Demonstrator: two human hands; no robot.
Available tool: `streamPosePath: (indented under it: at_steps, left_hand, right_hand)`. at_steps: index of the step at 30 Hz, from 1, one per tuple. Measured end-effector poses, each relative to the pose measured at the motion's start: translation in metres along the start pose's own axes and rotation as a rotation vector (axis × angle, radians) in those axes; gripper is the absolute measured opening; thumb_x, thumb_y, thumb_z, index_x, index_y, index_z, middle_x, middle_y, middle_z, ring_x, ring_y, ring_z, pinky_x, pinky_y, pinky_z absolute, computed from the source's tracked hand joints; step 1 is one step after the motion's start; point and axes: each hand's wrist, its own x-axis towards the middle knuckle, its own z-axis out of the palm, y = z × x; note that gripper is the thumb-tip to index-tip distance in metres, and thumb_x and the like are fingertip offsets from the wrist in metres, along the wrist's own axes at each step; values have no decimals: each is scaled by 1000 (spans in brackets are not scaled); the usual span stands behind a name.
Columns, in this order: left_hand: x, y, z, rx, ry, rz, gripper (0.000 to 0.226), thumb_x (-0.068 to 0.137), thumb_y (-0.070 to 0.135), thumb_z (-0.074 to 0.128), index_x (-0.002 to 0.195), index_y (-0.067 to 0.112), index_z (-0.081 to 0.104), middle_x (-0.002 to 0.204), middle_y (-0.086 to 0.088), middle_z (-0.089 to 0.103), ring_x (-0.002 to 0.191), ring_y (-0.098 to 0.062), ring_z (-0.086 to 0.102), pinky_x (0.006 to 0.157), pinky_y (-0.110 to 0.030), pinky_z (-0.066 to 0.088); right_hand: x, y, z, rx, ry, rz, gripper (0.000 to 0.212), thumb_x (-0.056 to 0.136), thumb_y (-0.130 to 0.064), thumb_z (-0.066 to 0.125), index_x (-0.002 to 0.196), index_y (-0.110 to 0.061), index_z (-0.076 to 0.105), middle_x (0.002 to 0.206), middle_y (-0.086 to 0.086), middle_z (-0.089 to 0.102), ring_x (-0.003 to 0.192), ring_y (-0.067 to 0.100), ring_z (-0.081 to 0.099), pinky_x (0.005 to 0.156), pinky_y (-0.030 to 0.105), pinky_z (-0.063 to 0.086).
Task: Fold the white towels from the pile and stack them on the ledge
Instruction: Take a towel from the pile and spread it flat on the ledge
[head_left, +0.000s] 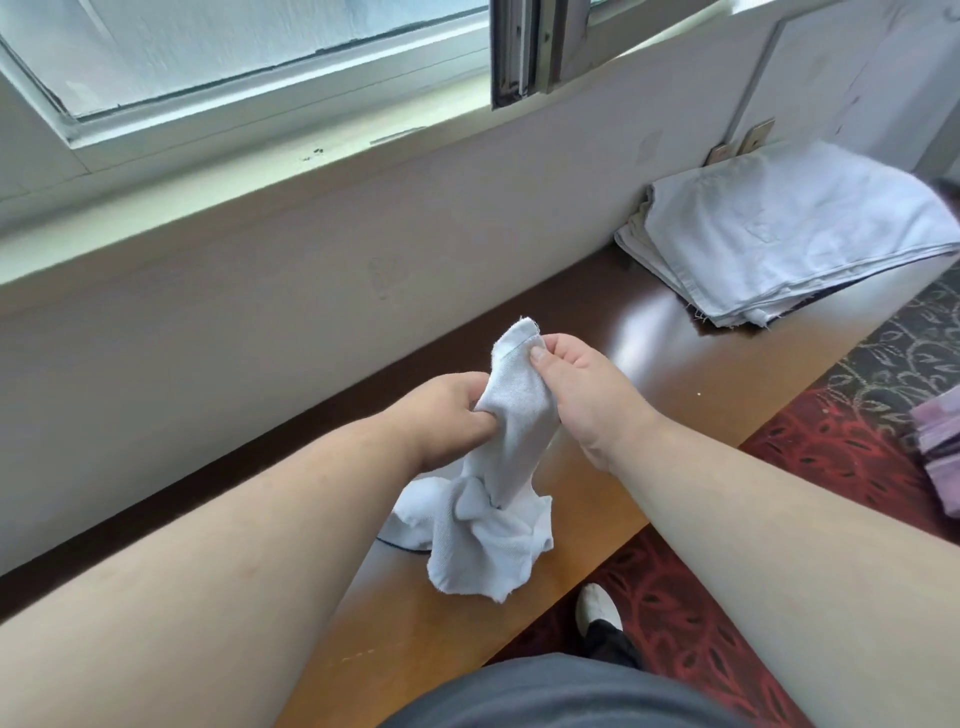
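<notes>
A crumpled white towel (498, 499) hangs above the brown wooden ledge (623, 332), its lower end bunched on the wood. My left hand (441, 415) grips the towel's middle with curled fingers. My right hand (582, 384) pinches the towel's upper corner between thumb and fingers. A stack of folded white towels (795, 228) lies on the ledge at the far right, against the wall.
A white wall and a window sill (208, 208) run behind the ledge. Red and dark patterned carpet (810, 447) lies to the right below the ledge. A purple cloth (940, 452) shows at the right edge. My white shoe (597, 608) stands on the carpet.
</notes>
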Motion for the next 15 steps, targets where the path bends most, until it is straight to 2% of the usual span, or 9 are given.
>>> streamPosePath:
  at_steps: [2,4,7,9,12,15]
  left_hand:
    - [4,4,-1,16,23,-13,22,68,26,47,84,21,59,82,0,68,80,-21,62,77,-41,53]
    - [6,5,-3,71,2,-46,18,67,30,49,84,25,52,79,4,62,74,-18,57,69,-38,49]
    - [5,5,-6,205,-153,-153,26,72,41,57,97,35,58,92,8,68,86,-13,64,82,-37,54]
    - [6,3,-7,375,-257,-224,30,74,55,63,93,32,67,91,8,70,88,-14,66,87,-39,54]
    - [4,1,-12,472,-308,-265,41,69,69,67,88,33,69,88,11,71,87,-12,66,89,-36,53]
    - [-9,-2,-28,503,-317,-260,38,69,65,72,91,35,68,95,12,71,94,-11,65,93,-35,51]
  right_hand:
    - [3,1,-7,-38,87,-16,20,99,-34,50,89,-28,66,84,-5,69,81,13,61,86,42,51]
    - [5,1,-14,-82,165,-24,20,98,-39,49,87,-32,64,78,-9,65,78,13,58,83,42,51]
    - [5,3,-23,-125,228,-29,19,100,-40,47,90,-33,63,80,-10,62,79,12,56,83,39,51]
    - [4,6,-25,-156,250,-32,19,101,-39,46,93,-33,62,84,-8,63,82,13,57,84,38,50]
    - [4,11,-28,-169,334,-24,21,102,-39,44,95,-30,61,83,-7,62,79,13,56,77,35,49]
    - [8,11,-39,-177,460,14,22,104,-36,41,98,-24,58,80,-6,57,74,12,51,66,29,42]
